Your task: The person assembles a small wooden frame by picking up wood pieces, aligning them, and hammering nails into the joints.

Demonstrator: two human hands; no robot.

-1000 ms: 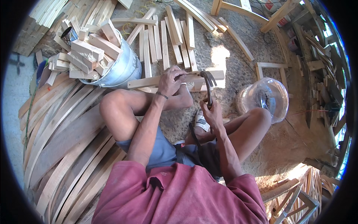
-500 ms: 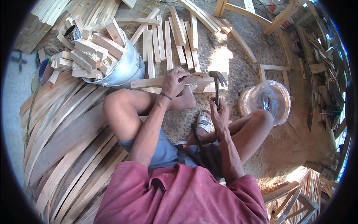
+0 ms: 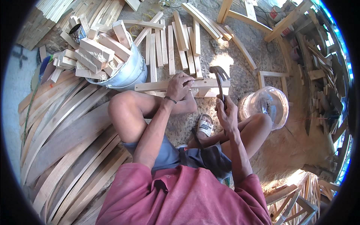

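My right hand [image 3: 227, 114] is closed round the handle of a claw hammer [image 3: 221, 85], whose head stands over the right end of a pale wooden bar [image 3: 152, 86]. The bar lies crosswise in front of me, with dark round holes or marks in its face. At its middle my left hand [image 3: 179, 87] is closed, fingertips pinching a thin brown stick-like piece [image 3: 198, 79] that points right along the bar. Whether the hammer touches the bar I cannot tell. A second wooden piece [image 3: 203, 92] shows just under the bar.
A metal bucket [image 3: 139, 71] full of wood offcuts stands at the left. Several cut battens [image 3: 171, 50] lie beyond the bar. Curved planks [image 3: 67, 146] are stacked at my left. A clear plastic container [image 3: 282, 107] is by my right knee, near a small wooden frame [image 3: 273, 74].
The hammer and my right hand have shifted slightly away from me and to the right, and the hammer's handle has tilted. My left hand keeps its place at the bar.
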